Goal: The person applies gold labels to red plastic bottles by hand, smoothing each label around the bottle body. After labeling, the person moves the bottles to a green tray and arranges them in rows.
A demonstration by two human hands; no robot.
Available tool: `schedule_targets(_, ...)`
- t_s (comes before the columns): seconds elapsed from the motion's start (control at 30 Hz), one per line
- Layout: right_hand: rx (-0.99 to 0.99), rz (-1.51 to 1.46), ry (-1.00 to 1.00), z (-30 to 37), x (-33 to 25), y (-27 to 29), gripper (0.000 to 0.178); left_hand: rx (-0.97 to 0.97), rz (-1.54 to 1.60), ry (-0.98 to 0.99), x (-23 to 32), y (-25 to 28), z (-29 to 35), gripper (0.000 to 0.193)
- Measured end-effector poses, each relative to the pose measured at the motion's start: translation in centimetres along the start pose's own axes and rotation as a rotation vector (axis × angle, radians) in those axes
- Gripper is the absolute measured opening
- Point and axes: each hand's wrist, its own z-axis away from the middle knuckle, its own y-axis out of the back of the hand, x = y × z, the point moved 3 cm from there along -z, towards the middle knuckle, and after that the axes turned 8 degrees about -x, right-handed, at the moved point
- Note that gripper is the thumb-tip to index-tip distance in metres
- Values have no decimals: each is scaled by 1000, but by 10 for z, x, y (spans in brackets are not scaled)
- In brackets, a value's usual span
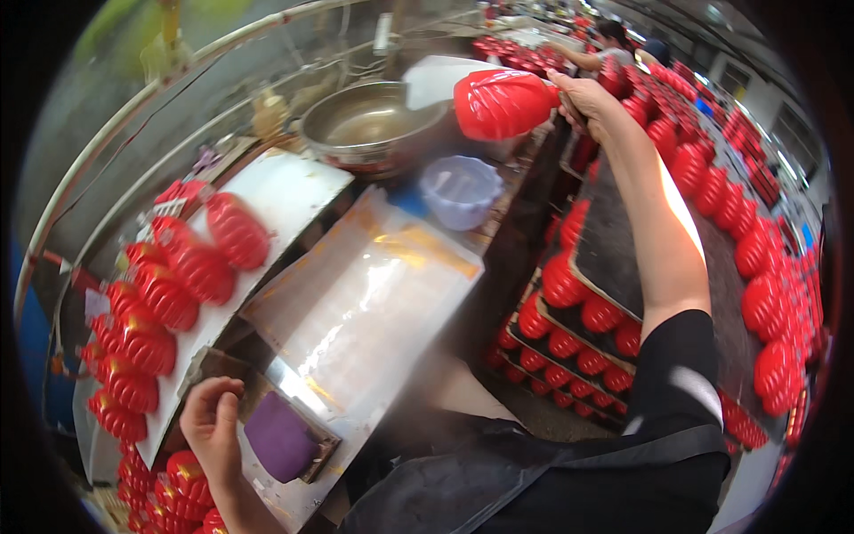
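My right hand (583,102) is stretched out to the upper right and grips a glossy red ribbed plastic piece (504,105) by its narrow end. The piece is held in the air, its rounded body pointing left. My left hand (212,425) hovers at the lower left, fingers loosely curled and thumb apart, with nothing seen in it. Right beside it lies a purple pad (280,436) on a small board. In front of me is a work surface covered with a clear plastic sheet (356,303). Rows of similar red pieces (200,267) lie on a white board (280,191) at the left.
A wide metal basin (374,125) and a pale lilac plastic bowl (461,191) stand beyond the sheet. To my right, dark stacked boards (614,240) carry many red pieces (562,280). A bent pipe (116,138) runs along the left. Another person (614,44) sits far off.
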Motion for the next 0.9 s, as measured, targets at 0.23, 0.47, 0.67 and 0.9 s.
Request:
schedule_targets(0.23,-21,-221,-106,-130,28,-167,21,207,35,188,-29,20,40,15)
schedule_targets(0.47,-16,136,-65,-223,78,-264,36,329,26,292,-55,42,65,16)
schedule_targets(0.67,-82,496,-17,-236,77,-278,51,361,52,344,-63,42,69,16)
schedule_targets(0.9,-412,1028,174,-213,57,-285,45,302,79,379,-67,34,69,20)
